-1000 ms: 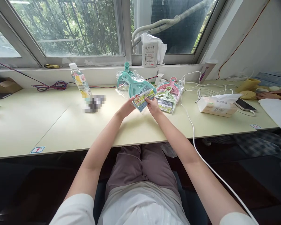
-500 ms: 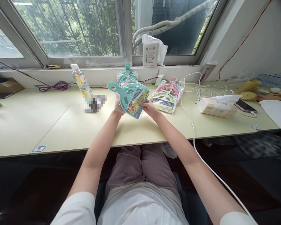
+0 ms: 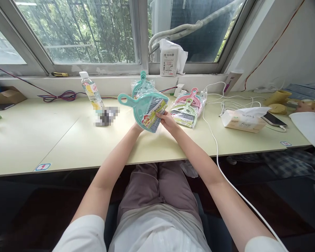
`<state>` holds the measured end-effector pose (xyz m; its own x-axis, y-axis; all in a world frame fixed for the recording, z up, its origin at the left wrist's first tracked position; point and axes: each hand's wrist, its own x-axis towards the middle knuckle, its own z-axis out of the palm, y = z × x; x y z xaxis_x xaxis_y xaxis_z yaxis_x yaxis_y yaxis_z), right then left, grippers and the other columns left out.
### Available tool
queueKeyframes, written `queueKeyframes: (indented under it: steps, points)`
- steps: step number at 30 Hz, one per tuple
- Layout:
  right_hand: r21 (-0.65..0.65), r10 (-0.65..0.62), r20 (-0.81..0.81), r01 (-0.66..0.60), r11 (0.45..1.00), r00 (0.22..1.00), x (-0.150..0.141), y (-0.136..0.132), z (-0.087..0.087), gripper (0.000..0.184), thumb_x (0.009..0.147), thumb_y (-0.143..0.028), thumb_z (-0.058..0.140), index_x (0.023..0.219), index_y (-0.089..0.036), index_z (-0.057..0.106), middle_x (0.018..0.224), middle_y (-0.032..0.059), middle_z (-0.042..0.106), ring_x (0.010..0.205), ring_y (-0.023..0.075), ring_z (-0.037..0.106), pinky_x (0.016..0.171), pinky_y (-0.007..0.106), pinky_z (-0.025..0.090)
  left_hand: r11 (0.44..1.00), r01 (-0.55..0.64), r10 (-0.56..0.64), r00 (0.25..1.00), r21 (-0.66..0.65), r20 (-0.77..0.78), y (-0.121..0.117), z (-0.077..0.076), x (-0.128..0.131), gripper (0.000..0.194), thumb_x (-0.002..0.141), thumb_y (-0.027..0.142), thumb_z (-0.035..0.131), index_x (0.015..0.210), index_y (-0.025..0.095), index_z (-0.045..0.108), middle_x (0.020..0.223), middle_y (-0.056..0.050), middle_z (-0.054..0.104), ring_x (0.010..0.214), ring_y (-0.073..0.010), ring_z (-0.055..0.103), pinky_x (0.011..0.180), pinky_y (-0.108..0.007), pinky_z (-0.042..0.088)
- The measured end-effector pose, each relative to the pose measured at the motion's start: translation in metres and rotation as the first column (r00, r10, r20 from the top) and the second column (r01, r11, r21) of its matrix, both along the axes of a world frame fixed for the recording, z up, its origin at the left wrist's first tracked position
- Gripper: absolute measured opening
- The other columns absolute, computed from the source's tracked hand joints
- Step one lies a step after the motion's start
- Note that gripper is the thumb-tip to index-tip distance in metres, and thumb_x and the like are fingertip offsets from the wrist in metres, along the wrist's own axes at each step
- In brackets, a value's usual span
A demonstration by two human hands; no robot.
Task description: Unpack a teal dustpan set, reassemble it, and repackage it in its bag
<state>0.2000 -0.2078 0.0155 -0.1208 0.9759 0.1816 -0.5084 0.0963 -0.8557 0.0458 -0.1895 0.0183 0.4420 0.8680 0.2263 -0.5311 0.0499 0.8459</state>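
A teal dustpan (image 3: 140, 109) with a grey-bristled brush (image 3: 155, 113) and a yellow printed label is held tilted above the table, its looped handle pointing left. My right hand (image 3: 168, 120) pinches the set at its right edge, thumb over the label. Behind the pan's lower left side, my left hand (image 3: 138, 128) bears it from underneath; its fingers are hidden. Beyond it another teal dustpan set (image 3: 143, 85) in clear wrap leans by the sill. To the right lie a wrapped pink dustpan set (image 3: 194, 99) and a wrapped green dustpan set (image 3: 186, 113), overlapping.
A bottle (image 3: 91, 91) stands on the left beside a blurred object (image 3: 106, 116). A tissue pack (image 3: 243, 120), phone (image 3: 274, 119) and white cable (image 3: 212, 134) lie right. Another person's sleeve (image 3: 308, 127) reaches in. A tissue box (image 3: 169, 62) sits on the sill.
The dustpan has turned slightly and shifted a little left at its handle. My left hand has slid from its left side to behind and below it. My right hand keeps its pinch.
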Motion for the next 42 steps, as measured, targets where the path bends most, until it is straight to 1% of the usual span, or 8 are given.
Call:
queueKeyframes:
  steps: [4, 6, 9, 12, 17, 22, 31, 42]
  points:
    - [-0.043, -0.259, -0.147, 0.255, 0.966, 0.955, 0.007, 0.008, 0.002, 0.022, 0.07, -0.012, 0.076, 0.088, -0.021, 0.069, 0.098, 0.0021, 0.078, 0.117, 0.0223, 0.068, 0.106, 0.036, 0.056, 0.981, -0.19, 0.189, 0.981, 0.047, 0.04, -0.003, 0.007, 0.002, 0.074, 0.091, 0.076, 0.028, 0.136, 0.023, 0.055, 0.139, -0.008, 0.063, 0.143, -0.0316, 0.046, 0.116, -0.049, 0.039]
    - [-0.078, -0.352, -0.183, 0.344, 0.936, 0.918, 0.01, 0.011, 0.002, 0.021, 0.074, -0.011, 0.071, 0.093, -0.021, 0.068, 0.103, 0.0022, 0.077, 0.12, 0.0207, 0.067, 0.107, 0.035, 0.055, 0.977, -0.196, 0.2, 0.979, 0.087, -0.045, -0.009, 0.009, 0.005, 0.074, 0.09, 0.077, 0.033, 0.14, 0.025, 0.05, 0.14, -0.008, 0.063, 0.141, -0.0317, 0.047, 0.114, -0.049, 0.04]
    - [-0.13, -0.414, -0.189, 0.396, 0.909, 0.89, 0.014, 0.015, -0.001, 0.024, 0.077, -0.01, 0.067, 0.099, -0.021, 0.067, 0.106, 0.0026, 0.077, 0.118, 0.0199, 0.068, 0.108, 0.035, 0.055, 0.969, -0.191, 0.223, 0.95, 0.159, -0.217, -0.017, 0.008, 0.013, 0.069, 0.088, 0.068, 0.054, 0.143, 0.029, 0.042, 0.141, -0.008, 0.061, 0.138, -0.0316, 0.05, 0.109, -0.049, 0.045]
    - [-0.148, -0.379, -0.175, 0.356, 0.923, 0.909, 0.02, 0.019, -0.002, 0.029, 0.076, -0.004, 0.066, 0.101, -0.019, 0.067, 0.1, 0.0024, 0.078, 0.112, 0.02, 0.071, 0.108, 0.036, 0.055, 0.956, -0.185, 0.256, 0.905, 0.229, -0.339, -0.019, 0.003, 0.018, 0.076, 0.081, 0.054, 0.07, 0.145, 0.033, 0.034, 0.143, -0.007, 0.057, 0.133, -0.0302, 0.054, 0.101, -0.047, 0.051]
    - [-0.131, -0.25, -0.125, 0.233, 0.963, 0.96, 0.029, 0.024, -0.001, 0.035, 0.074, 0.002, 0.066, 0.103, -0.018, 0.068, 0.089, 0.0016, 0.078, 0.103, 0.0207, 0.074, 0.104, 0.038, 0.058, 0.943, -0.202, 0.296, 0.874, 0.266, -0.386, -0.014, 0.003, 0.012, 0.07, 0.081, 0.052, 0.069, 0.139, 0.031, 0.036, 0.139, -0.007, 0.058, 0.123, -0.0276, 0.06, 0.092, -0.043, 0.056]
    - [-0.153, -0.286, -0.109, 0.268, 0.951, 0.952, 0.029, 0.024, -0.004, 0.029, 0.077, -0.003, 0.069, 0.102, -0.018, 0.067, 0.096, 0.0036, 0.079, 0.105, 0.0207, 0.073, 0.104, 0.038, 0.058, 0.944, -0.157, 0.271, 0.869, 0.289, -0.415, -0.011, 0.002, 0.011, 0.07, 0.079, 0.048, 0.07, 0.138, 0.03, 0.038, 0.138, -0.008, 0.059, 0.121, -0.0277, 0.061, 0.091, -0.044, 0.056]
    - [-0.166, -0.297, -0.075, 0.282, 0.945, 0.952, 0.022, 0.021, -0.006, 0.022, 0.08, -0.013, 0.073, 0.099, -0.019, 0.066, 0.109, 0.006, 0.077, 0.115, 0.0214, 0.069, 0.104, 0.039, 0.057, 0.933, -0.213, 0.328, 0.834, 0.289, -0.443, -0.004, -0.002, 0.01, 0.067, 0.078, 0.039, 0.066, 0.138, 0.03, 0.039, 0.138, -0.008, 0.058, 0.123, -0.0302, 0.059, 0.087, -0.046, 0.057]
    - [-0.179, -0.273, -0.069, 0.258, 0.95, 0.959, 0.023, 0.021, -0.006, 0.011, 0.084, -0.017, 0.071, 0.094, -0.019, 0.065, 0.095, 0.0035, 0.079, 0.101, 0.0196, 0.074, 0.099, 0.039, 0.06, 0.941, -0.225, 0.32, 0.835, 0.254, -0.447, -0.006, -0.001, 0.01, 0.062, 0.08, 0.043, 0.063, 0.135, 0.029, 0.038, 0.141, -0.009, 0.055, 0.114, -0.0299, 0.064, 0.079, -0.046, 0.062]
